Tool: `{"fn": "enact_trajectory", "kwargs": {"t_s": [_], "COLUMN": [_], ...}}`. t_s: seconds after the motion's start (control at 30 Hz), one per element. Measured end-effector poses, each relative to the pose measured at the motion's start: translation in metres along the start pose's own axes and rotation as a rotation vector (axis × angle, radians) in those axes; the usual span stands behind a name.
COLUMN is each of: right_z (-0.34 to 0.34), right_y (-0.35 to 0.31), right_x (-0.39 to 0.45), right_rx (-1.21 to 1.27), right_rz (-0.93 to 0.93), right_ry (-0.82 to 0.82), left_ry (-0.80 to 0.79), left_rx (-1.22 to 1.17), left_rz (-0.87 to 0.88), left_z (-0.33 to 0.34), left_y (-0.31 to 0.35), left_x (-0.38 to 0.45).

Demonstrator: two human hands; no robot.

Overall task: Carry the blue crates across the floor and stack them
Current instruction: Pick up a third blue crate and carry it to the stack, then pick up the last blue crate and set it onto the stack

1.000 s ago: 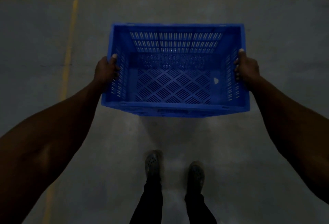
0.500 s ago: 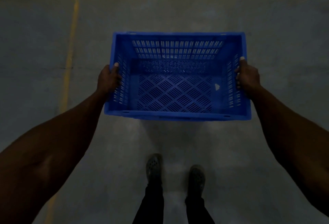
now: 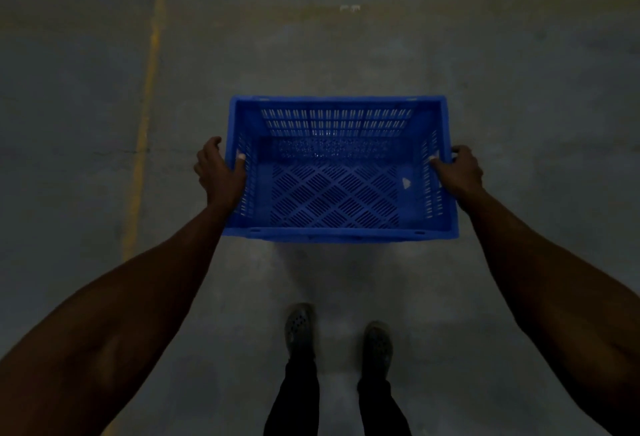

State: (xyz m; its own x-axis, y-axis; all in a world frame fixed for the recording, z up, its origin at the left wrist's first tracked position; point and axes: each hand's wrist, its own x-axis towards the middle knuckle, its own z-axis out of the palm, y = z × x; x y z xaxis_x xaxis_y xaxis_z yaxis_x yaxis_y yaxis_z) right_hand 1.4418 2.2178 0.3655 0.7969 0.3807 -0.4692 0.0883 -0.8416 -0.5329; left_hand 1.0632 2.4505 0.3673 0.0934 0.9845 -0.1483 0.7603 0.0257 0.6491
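One blue crate (image 3: 337,233) with slotted walls and a lattice floor is in front of me, seen from above and empty inside. My left hand (image 3: 219,172) grips its left wall, thumb hooked over the rim into the crate. On the opposite wall my right hand (image 3: 458,175) holds the same way. Both arms are stretched forward and down. Whether the crate rests on the floor or hangs just above it I cannot tell. No other crate is in view.
Grey concrete floor (image 3: 519,124) spreads all around in dim light. A yellow painted line (image 3: 145,124) runs along the left side. My two feet in dark clogs (image 3: 299,326) stand just behind the crate. A small pale mark (image 3: 349,8) lies far ahead.
The crate has gone down and looks smaller and farther from my head. My thumbs have shifted further over the rims into the crate.
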Motion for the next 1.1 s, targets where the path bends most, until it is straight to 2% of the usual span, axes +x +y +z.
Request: {"fn": "enact_trajectory", "kwargs": {"t_s": [0.07,0.17,0.3,0.4,0.6,0.77,1.0,1.1], "right_z": [-0.011,-0.035,-0.08,-0.111,-0.154,-0.17,-0.177,-0.184], "right_y": [-0.006,-0.023,-0.047,-0.058,-0.053,-0.023,0.081,0.14], "right_x": [-0.022,-0.071,-0.151,-0.216,-0.329,-0.412,-0.529,-0.59], "right_rx": [-0.017,0.104,0.368,0.42,0.538,0.668,0.805,0.9], "right_rz": [0.017,0.065,0.181,0.186,0.252,0.314,0.421,0.509], "right_ry": [-0.001,-0.034,-0.266,-0.31,-0.193,-0.091,0.062,0.191], "left_ry": [-0.053,-0.201,-0.475,-0.539,-0.629,-0.707,-0.924,-1.091], "left_rx": [-0.096,-0.234,-0.347,-0.433,-0.436,-0.402,-0.314,-0.256], "left_rz": [-0.031,-0.148,-0.253,-0.294,-0.342,-0.334,-0.214,-0.152], "left_z": [-0.015,-0.042,-0.091,-0.129,-0.192,-0.213,-0.199,-0.182], "left_y": [0.018,0.044,0.083,0.106,0.139,0.156,0.178,0.192], "left_x": [-0.017,-0.046,-0.095,-0.129,-0.19,-0.236,-0.339,-0.404]}}
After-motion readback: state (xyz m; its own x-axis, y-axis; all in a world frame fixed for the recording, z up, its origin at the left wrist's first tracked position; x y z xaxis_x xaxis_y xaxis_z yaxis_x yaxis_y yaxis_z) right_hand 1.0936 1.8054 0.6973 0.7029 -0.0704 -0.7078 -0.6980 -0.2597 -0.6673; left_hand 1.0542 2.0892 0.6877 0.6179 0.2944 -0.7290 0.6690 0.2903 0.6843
